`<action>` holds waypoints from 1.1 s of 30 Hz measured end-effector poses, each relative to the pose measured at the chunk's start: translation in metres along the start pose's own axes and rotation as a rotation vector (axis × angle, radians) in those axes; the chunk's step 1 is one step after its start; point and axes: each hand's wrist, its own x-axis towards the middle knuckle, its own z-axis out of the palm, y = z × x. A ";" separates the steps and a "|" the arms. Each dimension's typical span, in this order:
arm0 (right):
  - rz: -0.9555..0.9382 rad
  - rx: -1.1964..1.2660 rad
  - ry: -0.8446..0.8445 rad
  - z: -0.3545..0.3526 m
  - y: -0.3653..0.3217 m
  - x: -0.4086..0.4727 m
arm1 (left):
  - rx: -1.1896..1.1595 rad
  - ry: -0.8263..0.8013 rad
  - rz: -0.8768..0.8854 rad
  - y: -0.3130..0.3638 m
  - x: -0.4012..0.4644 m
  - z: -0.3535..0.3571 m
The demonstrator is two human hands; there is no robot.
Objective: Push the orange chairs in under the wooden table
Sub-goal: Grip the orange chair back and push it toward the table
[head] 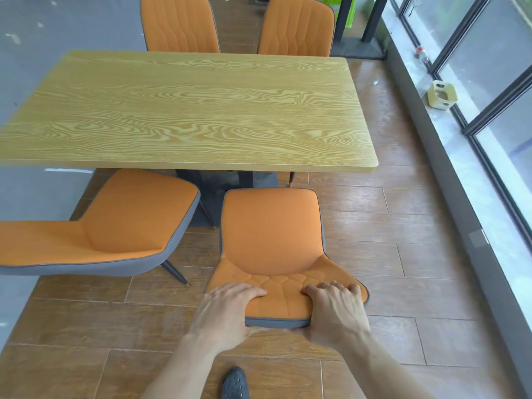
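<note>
Head view: both hands, left hand (pixel 227 309) and right hand (pixel 335 309), are gripping the near-right chair (pixel 272 234) backrest with fingers (pixel 341 287) curled over it, seat just short of the bench (pixel 184 110) near edge; near-left chair (pixel 115 226) is sitting angled out, far chairs (pixel 180 24) looking tucked.

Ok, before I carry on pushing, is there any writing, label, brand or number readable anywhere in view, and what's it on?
None can be read.
Wooden table: bare wood grain, no text.
Held orange chair and the other chairs: no tags visible.
Bottle on the window ledge: its label is too small and blurred to read.
Beige holder on the ledge: no marks legible.
</note>
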 end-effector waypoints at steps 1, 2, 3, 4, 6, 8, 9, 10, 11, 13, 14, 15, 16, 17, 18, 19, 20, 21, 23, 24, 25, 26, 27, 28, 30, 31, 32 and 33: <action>0.010 0.002 -0.010 0.000 -0.001 0.000 | 0.003 -0.005 0.002 -0.001 0.000 0.000; 0.016 0.007 -0.022 -0.001 -0.002 0.001 | 0.009 -0.011 0.003 -0.002 0.001 0.001; 0.019 0.009 -0.033 -0.002 -0.004 0.001 | 0.015 -0.018 0.002 -0.004 0.002 0.001; 0.021 0.010 -0.040 -0.003 -0.004 0.001 | 0.020 -0.029 -0.003 -0.004 0.002 0.001; 0.028 0.017 -0.040 -0.004 -0.005 0.000 | 0.027 -0.035 -0.008 -0.004 0.002 0.001; 0.033 0.020 -0.041 -0.003 -0.006 -0.001 | 0.029 -0.048 -0.016 -0.003 0.001 0.001; 0.035 0.020 -0.042 -0.002 -0.005 -0.003 | 0.032 -0.059 -0.019 -0.002 0.001 0.000; 0.034 0.023 -0.039 -0.001 -0.004 -0.004 | 0.030 -0.062 -0.018 -0.001 0.001 0.000; 0.029 0.025 -0.029 -0.001 -0.004 -0.004 | 0.024 -0.060 -0.017 -0.001 0.000 0.000; 0.029 0.023 -0.020 -0.001 -0.003 -0.003 | 0.019 -0.068 -0.007 0.001 0.003 -0.003; 0.032 0.019 -0.022 -0.001 -0.003 -0.004 | 0.022 -0.072 0.003 0.001 0.003 -0.005; 0.036 0.018 -0.029 -0.001 -0.004 -0.005 | 0.021 -0.075 0.007 0.002 0.003 -0.006; 0.042 0.023 -0.046 -0.003 -0.005 -0.005 | 0.013 -0.087 0.010 0.001 0.002 -0.007; 0.054 0.032 -0.076 -0.005 -0.006 -0.006 | -0.010 -0.107 0.017 -0.001 0.000 -0.010; 0.069 0.042 -0.113 -0.007 -0.008 -0.006 | -0.048 -0.130 0.030 -0.005 -0.001 -0.013; 0.083 0.058 -0.149 -0.011 -0.012 -0.006 | -0.087 -0.142 0.058 -0.013 -0.004 -0.019; 0.093 0.099 -0.188 -0.014 -0.020 -0.005 | -0.118 -0.134 0.089 -0.025 -0.008 -0.028; 0.084 0.160 -0.209 -0.019 -0.033 -0.003 | -0.148 -0.100 0.107 -0.041 -0.015 -0.037; 0.047 0.271 -0.164 -0.033 -0.078 0.008 | -0.183 0.021 0.110 -0.089 -0.029 -0.065; 0.041 0.317 -0.115 -0.038 -0.101 0.013 | -0.182 0.090 0.102 -0.110 -0.034 -0.077; 0.034 0.344 -0.057 -0.044 -0.133 0.021 | -0.182 0.158 0.093 -0.139 -0.043 -0.094; 0.031 0.357 -0.009 -0.050 -0.176 0.031 | -0.188 0.213 0.085 -0.176 -0.056 -0.115; 0.032 0.372 0.011 -0.056 -0.219 0.041 | -0.187 0.260 0.080 -0.212 -0.068 -0.135; 0.019 0.383 0.001 -0.060 -0.257 0.049 | -0.174 0.302 0.073 -0.244 -0.079 -0.150; -0.028 0.391 -0.036 -0.067 -0.344 0.070 | -0.134 0.351 0.056 -0.320 -0.109 -0.189; -0.048 0.394 -0.032 -0.070 -0.385 0.082 | -0.113 0.354 0.036 -0.358 -0.122 -0.207; -0.064 0.401 -0.022 -0.074 -0.424 0.093 | -0.097 0.352 -0.001 -0.397 -0.135 -0.223; -0.074 0.411 -0.010 -0.078 -0.452 0.103 | -0.082 0.343 -0.041 -0.427 -0.144 -0.234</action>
